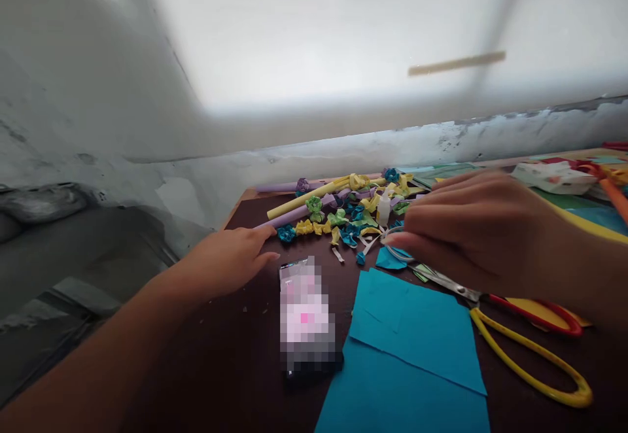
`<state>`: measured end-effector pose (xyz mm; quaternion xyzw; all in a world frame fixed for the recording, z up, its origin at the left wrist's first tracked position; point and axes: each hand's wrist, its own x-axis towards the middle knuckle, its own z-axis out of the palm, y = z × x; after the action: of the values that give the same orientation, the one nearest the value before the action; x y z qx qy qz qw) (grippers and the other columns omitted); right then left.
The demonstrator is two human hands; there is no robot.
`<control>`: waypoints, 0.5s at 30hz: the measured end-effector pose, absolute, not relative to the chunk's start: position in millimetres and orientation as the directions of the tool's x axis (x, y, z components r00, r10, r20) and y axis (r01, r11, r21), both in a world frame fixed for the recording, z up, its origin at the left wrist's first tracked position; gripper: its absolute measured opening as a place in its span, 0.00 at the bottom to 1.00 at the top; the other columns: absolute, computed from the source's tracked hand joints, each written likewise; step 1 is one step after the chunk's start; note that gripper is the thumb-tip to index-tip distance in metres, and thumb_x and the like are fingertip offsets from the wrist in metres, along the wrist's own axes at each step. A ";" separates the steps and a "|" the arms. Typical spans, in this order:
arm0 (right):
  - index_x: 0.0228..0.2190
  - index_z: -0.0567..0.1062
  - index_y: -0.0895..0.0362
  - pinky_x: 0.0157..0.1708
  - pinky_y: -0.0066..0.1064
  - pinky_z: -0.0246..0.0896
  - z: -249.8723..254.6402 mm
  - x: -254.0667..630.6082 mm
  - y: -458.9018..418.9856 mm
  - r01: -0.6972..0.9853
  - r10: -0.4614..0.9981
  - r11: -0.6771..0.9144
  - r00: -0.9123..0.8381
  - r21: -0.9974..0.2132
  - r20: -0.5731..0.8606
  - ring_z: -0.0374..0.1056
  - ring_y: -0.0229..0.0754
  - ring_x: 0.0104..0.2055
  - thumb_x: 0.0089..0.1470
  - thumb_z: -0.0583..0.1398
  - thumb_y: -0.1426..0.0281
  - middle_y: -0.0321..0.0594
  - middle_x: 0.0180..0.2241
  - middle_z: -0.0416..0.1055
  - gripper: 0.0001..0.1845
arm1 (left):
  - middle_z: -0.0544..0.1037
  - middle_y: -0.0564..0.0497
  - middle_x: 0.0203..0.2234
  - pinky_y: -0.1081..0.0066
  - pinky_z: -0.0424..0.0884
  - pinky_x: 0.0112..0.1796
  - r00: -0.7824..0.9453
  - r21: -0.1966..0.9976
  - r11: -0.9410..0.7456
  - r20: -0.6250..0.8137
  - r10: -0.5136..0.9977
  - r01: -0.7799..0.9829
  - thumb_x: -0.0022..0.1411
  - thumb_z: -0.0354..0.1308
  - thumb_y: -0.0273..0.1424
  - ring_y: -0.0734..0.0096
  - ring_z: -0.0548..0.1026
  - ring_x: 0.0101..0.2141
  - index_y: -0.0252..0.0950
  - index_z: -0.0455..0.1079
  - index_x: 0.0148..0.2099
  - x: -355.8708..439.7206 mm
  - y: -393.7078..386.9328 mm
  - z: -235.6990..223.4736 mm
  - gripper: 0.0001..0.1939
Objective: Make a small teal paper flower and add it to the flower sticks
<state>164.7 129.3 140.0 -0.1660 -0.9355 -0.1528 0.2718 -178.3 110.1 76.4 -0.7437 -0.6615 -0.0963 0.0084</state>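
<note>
My left hand [233,259] lies palm down at the table's left side, thumb apart from the fingers. Its fingertips reach the near end of a lilac paper tube [294,216], beside a crumpled blue paper flower [286,233]. Over the right part of the pile is my right hand [461,230], fingers curled and slightly blurred. At its thumb and fingertips shows a thin whitish loop [400,250], whose kind I cannot make out. A small white glue bottle [383,209] stands just left of that hand. Scissors [471,294] with red and yellow handles lie below it.
A phone [307,318] with a lit, blurred screen lies on the dark table [220,367]. Blue paper sheets [417,335] overlap beside it. Several crumpled paper flowers and a yellow paper tube [309,199] sit toward the wall. A white patterned box [554,176] is at far right.
</note>
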 end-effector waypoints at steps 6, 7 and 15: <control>0.23 0.69 0.56 0.25 0.34 0.40 75.8 128.6 166.2 0.449 0.427 0.893 -0.871 0.040 0.243 0.58 0.36 0.22 0.70 0.53 0.61 0.36 0.22 0.70 0.23 | 0.84 0.46 0.35 0.65 0.68 0.35 0.098 0.244 -0.155 0.230 0.968 0.957 0.72 0.47 0.44 0.54 0.80 0.35 0.42 0.78 0.43 -169.4 125.5 60.5 0.20; 0.24 0.70 0.56 0.26 0.33 0.42 64.9 124.0 169.2 0.435 0.416 0.900 -0.870 0.015 0.263 0.61 0.37 0.24 0.70 0.53 0.62 0.37 0.23 0.71 0.22 | 0.83 0.46 0.35 0.64 0.69 0.36 0.101 0.269 -0.167 0.243 0.965 0.949 0.72 0.46 0.45 0.54 0.80 0.36 0.41 0.78 0.44 -168.0 124.2 57.9 0.21; 0.36 0.73 0.56 0.41 0.34 0.62 34.4 120.3 152.3 0.152 0.270 0.916 -0.917 -0.370 0.292 0.71 0.45 0.42 0.66 0.58 0.54 0.46 0.40 0.77 0.18 | 0.69 0.48 0.66 0.56 0.64 0.61 0.228 0.446 -0.258 0.121 0.966 0.857 0.67 0.55 0.54 0.51 0.68 0.63 0.46 0.63 0.68 -180.1 114.0 32.7 0.32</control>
<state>120.3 152.3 34.4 -0.1095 -0.9638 0.1725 0.1711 -180.1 114.0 32.7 -0.7702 -0.5919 -0.1893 -0.1440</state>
